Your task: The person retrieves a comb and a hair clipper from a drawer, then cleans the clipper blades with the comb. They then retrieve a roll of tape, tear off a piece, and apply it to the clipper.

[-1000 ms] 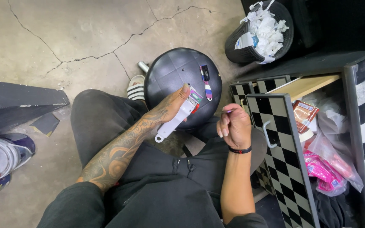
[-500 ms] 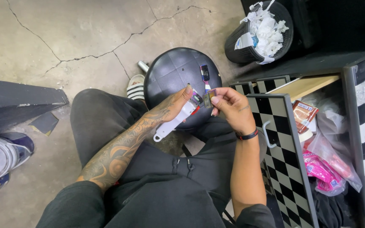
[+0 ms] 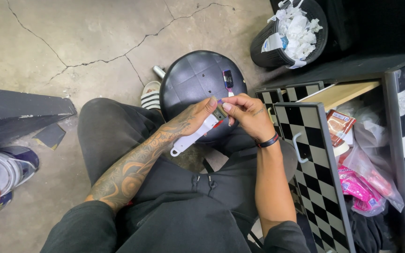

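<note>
The left hand (image 3: 198,119) holds a white hair clipper (image 3: 195,136) over the person's lap. Its fingers are curled shut around the top part of the clipper, and the thumb lies along the side. The clipper is long and thin. It slants, with its blade end up and to the right, near the fingertips, and its tail end down and to the left, sticking out below the hand. The right hand (image 3: 247,115) comes in from the right side and meets the blade end. Its thumb and first finger are pinched close together right at the blade, and they seem to hold a tiny purple bit there, but it is too small to tell what it is. So the blade end points straight at the right hand, and that hand is the nearer one to it. Just behind both hands is a round black stool (image 3: 198,84) with a small brush (image 3: 228,80) lying on top. A checkered drawer (image 3: 315,159) stands open on the right, and a black bin (image 3: 282,49) full of white paper sits farther back.
</note>
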